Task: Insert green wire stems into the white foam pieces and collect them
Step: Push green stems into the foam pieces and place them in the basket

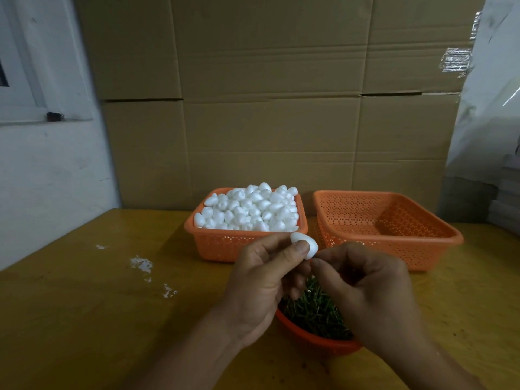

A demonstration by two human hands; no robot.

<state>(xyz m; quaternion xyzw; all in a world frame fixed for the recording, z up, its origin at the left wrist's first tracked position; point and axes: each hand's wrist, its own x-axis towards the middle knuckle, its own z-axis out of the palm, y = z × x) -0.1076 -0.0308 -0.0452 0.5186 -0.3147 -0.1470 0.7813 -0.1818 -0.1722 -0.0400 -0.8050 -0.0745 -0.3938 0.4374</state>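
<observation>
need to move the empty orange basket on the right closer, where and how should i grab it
Grip the empty basket by its smooth front rim, coming from the near side: that edge faces you with bare table before it. The rim is a solid band with a lip, firmer than the perforated walls. Its left side sits close beside the foam-filled basket, leaving little finger room. Both hands are busy with a foam piece.

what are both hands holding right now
Left hand: pinches a white foam piece between thumb and fingers.
Right hand: fingers curled at the foam piece's lower end; no stem visible, so cannot tell.
</observation>
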